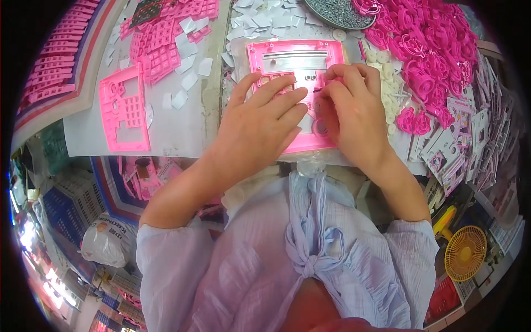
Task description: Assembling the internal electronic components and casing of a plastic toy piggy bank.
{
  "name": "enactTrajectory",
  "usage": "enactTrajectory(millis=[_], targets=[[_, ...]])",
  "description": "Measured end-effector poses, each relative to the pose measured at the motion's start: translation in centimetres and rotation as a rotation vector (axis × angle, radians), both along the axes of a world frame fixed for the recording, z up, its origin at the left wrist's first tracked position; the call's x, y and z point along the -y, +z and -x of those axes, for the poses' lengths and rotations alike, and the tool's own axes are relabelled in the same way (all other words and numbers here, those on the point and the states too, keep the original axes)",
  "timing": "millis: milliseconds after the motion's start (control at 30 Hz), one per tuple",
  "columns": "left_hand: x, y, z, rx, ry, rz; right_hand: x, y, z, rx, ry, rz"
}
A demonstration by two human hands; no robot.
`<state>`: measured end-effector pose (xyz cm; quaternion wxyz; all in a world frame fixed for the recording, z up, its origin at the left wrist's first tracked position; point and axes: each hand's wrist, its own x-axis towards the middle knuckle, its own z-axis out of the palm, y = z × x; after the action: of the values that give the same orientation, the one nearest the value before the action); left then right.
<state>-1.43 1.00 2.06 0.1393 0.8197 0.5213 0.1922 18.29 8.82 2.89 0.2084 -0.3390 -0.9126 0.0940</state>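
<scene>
In front of me lies a pink plastic panel (310,145) with a silvery plate, a long slot near its top and a grid of small openings at its left. My left hand (257,119) rests on the panel's left part, fingers stretched and slightly apart, holding nothing. At the panel's right side my right hand (357,113) is closed, its thumb and fingertips drawn together. Whatever those fingers pinch, if anything, is too hidden to name. Close to them is a pink ring-shaped part (319,128) on the panel.
Left stands another pink frame (145,138), with pink keypad pieces (157,61) and white paper bits (189,81) beyond. A tray of small metal screws (340,12) is at the back. White round parts (387,83), a pink parts heap (423,50) and printed plates (442,152) lie right.
</scene>
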Motion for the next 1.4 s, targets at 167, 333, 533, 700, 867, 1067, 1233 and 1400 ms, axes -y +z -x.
enactTrajectory(millis=[167,333,533,700,867,1067,1233,1400], targets=[[0.0,-0.2,0.2,0.019,-0.007,-0.001,0.5,0.2,0.5,0.066,-0.091,0.053],[-0.4,0.7,0.5,0.038,-0.046,0.045,-0.4,0.2,-0.5,0.006,-0.053,0.247],[-0.8,0.6,0.9,0.044,-0.084,0.033,-0.1,0.4,-0.6,-0.003,-0.062,0.113],[-0.8,0.5,0.7,0.031,-0.073,0.024,0.3,0.2,-0.6,0.001,-0.052,-0.010],[-0.9,0.5,0.7,0.027,-0.074,0.012,-0.3,0.3,-0.5,0.007,0.010,0.038],[-0.5,-0.3,0.6,0.063,-0.048,-0.010,0.8,1.4,-0.2,0.110,-0.038,0.005],[-0.6,-0.3,0.6,0.078,-0.049,-0.007,0.6,1.2,0.0,0.125,-0.051,0.073],[-0.8,-0.3,0.2,0.220,0.023,-0.060,0.6,0.8,-0.6,-0.056,-0.025,-0.062]])
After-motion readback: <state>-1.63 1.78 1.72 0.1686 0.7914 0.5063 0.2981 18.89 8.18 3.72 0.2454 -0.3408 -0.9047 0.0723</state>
